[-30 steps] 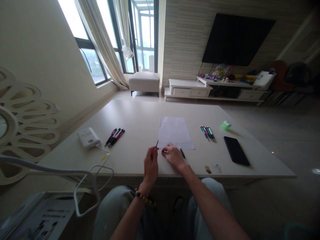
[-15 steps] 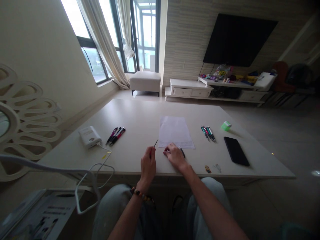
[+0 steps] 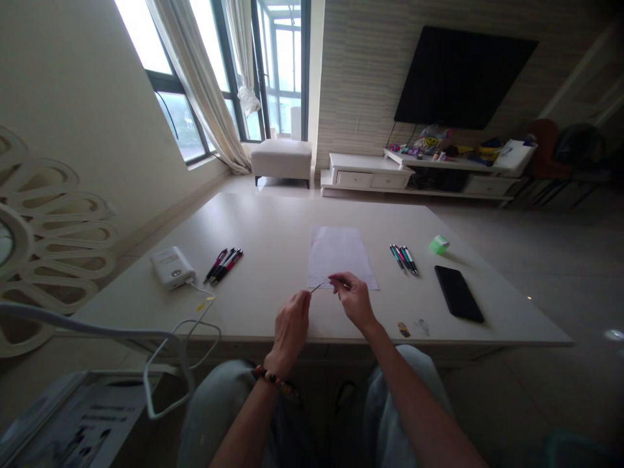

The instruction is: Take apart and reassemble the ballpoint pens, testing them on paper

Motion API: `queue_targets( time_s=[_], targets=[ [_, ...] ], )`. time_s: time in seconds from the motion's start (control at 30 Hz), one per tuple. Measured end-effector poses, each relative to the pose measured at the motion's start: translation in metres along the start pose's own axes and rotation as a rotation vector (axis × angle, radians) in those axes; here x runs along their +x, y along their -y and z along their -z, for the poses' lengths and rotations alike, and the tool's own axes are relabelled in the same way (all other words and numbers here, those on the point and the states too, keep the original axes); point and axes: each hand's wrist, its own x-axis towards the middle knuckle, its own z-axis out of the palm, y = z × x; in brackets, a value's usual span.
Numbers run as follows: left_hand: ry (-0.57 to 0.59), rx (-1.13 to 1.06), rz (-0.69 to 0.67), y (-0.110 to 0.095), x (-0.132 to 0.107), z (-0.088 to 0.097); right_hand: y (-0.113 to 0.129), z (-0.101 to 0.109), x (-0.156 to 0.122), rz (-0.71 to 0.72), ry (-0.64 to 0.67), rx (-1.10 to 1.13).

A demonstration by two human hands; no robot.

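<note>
One thin dark rod [image 3: 316, 287] in pinch of left hand [image 3: 291, 323], by near edge of paper [image 3: 340, 250] — long axis slanting far-right, tip just short of right hand [image 3: 353, 300]; fingertips there close together — cannot tell whether gripping.

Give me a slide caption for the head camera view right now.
Left hand holding a thin dark rod, its tip near the right hand, by white paper.

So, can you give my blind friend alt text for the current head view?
A person's left hand holds a thin dark rod, its tip close to the right hand, above a white table. A paper sheet lies in front, with pens to its left, more pens to its right and a black phone farther right.
</note>
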Motion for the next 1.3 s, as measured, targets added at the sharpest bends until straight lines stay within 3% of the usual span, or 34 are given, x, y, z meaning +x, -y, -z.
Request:
queue_targets(
  time_s=[0.43, 0.67, 1.13, 1.2, 1.3],
  targets=[
    [0.034, 0.042, -0.061, -0.002, -0.001, 0.001, -0.003, -0.001, 0.001, 0.033, 0.071, -0.019],
    [0.029, 0.046, -0.057, -0.001, 0.0, 0.003, -0.004, 0.002, 0.002, 0.042, 0.044, -0.025],
    [0.065, 0.128, -0.122, -0.001, -0.002, -0.002, 0.002, 0.004, -0.002, -0.005, 0.296, -0.051],
    [0.044, 0.099, -0.102, -0.001, -0.002, -0.001, -0.001, 0.014, 0.002, -0.039, 0.248, -0.097],
    [-0.002, 0.04, -0.078, 0.0, -0.001, 0.0, -0.012, 0.035, 0.009, -0.12, 0.046, -0.371]
  ],
)
